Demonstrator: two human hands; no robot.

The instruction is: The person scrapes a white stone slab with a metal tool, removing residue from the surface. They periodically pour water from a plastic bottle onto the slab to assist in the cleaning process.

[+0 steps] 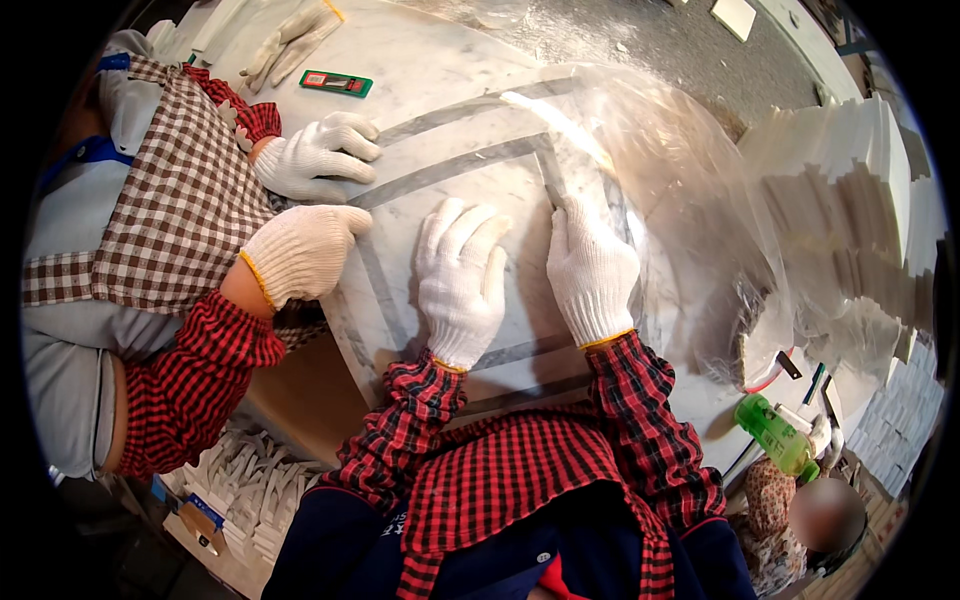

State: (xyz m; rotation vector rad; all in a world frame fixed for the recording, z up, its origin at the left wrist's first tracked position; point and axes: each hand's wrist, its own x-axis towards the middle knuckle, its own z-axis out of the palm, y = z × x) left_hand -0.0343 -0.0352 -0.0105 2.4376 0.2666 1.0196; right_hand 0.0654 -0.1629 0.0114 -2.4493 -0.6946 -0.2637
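Observation:
A white marble-patterned panel [470,185] with grey stripes forming nested frames lies before me. My left hand [462,285], in a white knit glove, rests on the panel with its fingers stretched out and holds nothing. My right hand [592,270], gloved alike, is at the panel's right part, beside the corner of the inner grey stripe [548,165]. Its thumb and fingers are drawn together at the stripe; whatever is between them is too small to make out. Clear plastic film [690,190] is bunched just right of that hand.
At the left, a co-worker's gloved hands [310,240] touch the panel's left edge. A green cutter case [336,83] and loose gloves [290,42] lie beyond. Stacked white sheets [850,210], a green bottle [775,435] and another person [775,510] are at the right. White strips [245,490] fill the lower left.

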